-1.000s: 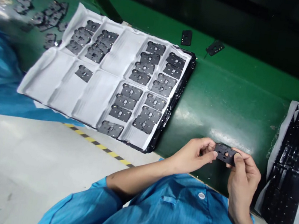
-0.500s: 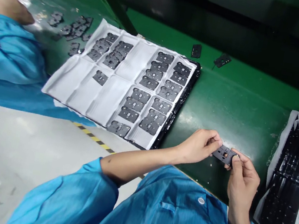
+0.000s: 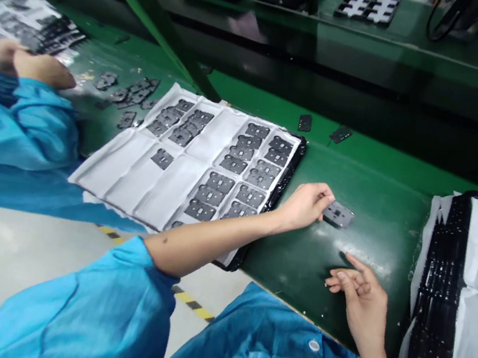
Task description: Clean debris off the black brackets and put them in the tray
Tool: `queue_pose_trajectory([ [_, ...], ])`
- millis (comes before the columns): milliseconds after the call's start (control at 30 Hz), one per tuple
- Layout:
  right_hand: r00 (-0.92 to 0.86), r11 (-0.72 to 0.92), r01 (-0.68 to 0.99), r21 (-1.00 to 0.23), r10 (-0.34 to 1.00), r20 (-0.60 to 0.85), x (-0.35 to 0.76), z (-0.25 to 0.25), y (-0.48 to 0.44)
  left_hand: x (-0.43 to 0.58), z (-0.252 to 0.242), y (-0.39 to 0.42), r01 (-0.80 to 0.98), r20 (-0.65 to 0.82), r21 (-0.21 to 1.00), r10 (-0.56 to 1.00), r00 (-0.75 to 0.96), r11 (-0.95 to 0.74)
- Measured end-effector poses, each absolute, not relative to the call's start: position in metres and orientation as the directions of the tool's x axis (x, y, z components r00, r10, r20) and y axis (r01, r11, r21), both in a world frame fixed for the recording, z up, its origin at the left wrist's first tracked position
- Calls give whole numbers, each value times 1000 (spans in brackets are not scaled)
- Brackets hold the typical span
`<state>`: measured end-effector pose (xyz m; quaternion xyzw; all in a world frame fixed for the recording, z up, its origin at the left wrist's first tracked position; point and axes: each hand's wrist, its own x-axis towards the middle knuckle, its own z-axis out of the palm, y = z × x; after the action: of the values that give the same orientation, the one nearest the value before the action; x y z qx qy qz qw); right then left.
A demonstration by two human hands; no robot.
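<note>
My left hand [image 3: 307, 204] pinches a small dark flat plate with holes [image 3: 338, 214] just above the green bench [image 3: 356, 172]. My right hand [image 3: 358, 295] hovers lower right of it, fingers apart and holding nothing. To the left lies a black tray lined with white paper [image 3: 134, 157], its compartments filled with several rows of the same dark plates [image 3: 241, 167].
A second black tray with white sheets [image 3: 457, 307] lies at the right edge. Two loose plates [image 3: 305, 122] rest on the bench behind the tray. A co-worker's blue sleeve [image 3: 13, 127] and hand are at the left, beside scattered plates [image 3: 130, 94].
My right hand let go of the plate and dropped back, fingers spread. My left hand carried the plate up and away over the bench. The view tilted up.
</note>
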<state>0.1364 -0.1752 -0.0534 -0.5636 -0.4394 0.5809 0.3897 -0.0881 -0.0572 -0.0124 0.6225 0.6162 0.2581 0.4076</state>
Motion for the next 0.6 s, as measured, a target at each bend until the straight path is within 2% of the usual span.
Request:
queue_pose_trajectory([
  [100, -57, -181, 122, -976, 980, -189, 142, -61, -177, -99, -15, -26, 791, -151, 611, 984, 96, 17],
  [233, -92, 87, 269, -959, 994, 64, 151, -66, -178, -102, -7, 14, 902, -71, 411, 981, 178, -134],
  [333, -89, 200, 338, -920, 980, 180, 154, -73, -181, -72, 5, 62, 911, -24, 273, 944, 329, -310],
  [500, -75, 323, 372, -870, 945, 318, 151, -92, -182, 56, 22, 163, 703, 48, 364, 766, 641, -611],
  [600, -51, 333, 334, -882, 941, 335, 149, -101, -180, 142, 24, 202, 504, 123, 448, 610, 783, -738],
])
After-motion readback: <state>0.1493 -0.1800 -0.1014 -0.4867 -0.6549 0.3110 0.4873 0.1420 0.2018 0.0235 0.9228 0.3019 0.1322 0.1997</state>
